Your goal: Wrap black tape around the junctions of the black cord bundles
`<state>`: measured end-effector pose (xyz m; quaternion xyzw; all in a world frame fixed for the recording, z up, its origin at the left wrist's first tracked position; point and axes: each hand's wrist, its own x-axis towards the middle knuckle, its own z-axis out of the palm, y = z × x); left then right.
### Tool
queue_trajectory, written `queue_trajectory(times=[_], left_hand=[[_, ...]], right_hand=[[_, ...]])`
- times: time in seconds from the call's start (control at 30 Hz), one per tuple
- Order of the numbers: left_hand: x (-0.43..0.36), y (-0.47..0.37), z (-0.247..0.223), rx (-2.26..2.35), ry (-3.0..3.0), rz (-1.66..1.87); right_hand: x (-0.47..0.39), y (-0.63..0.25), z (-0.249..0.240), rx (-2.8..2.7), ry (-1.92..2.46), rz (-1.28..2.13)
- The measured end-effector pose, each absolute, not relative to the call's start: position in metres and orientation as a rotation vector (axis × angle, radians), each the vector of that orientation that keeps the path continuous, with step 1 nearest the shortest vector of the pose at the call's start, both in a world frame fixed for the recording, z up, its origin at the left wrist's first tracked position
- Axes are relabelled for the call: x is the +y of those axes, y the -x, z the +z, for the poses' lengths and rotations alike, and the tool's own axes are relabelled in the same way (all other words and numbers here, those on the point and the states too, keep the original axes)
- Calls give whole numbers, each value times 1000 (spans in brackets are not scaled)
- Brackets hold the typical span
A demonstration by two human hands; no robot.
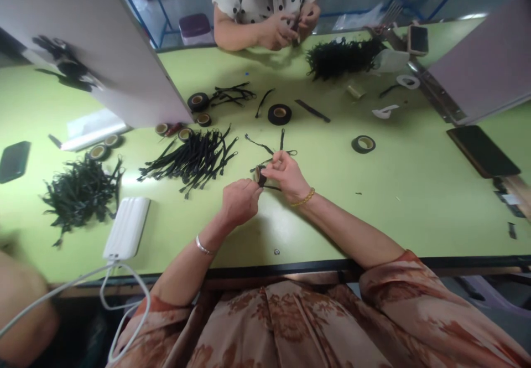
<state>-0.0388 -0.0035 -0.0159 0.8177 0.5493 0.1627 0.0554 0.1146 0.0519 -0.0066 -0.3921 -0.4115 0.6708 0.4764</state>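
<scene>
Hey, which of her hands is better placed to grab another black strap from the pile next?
Left. The left hand is on the same side as the strap pile; the right hand holds the tape roll.

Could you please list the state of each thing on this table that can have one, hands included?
left hand: closed, pinching the black strap
right hand: gripping a small tape roll
black strap: held between both hands, off the table
bundle of straps: lying loose in a fanned pile
black tape roll: lying flat, untouched
power bank: cable plugged in
phone: screen dark
</scene>
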Motion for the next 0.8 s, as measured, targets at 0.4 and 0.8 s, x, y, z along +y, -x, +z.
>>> queue_trajectory(times=[0.4, 0.8], left_hand=[[11, 50, -22, 1235, -1151, 898], [7, 55, -10, 1404, -1754, 1040]], right_hand=[[60, -142, 9, -1881, 523, 1433], [63, -134, 5, -1951, 1037, 1312]])
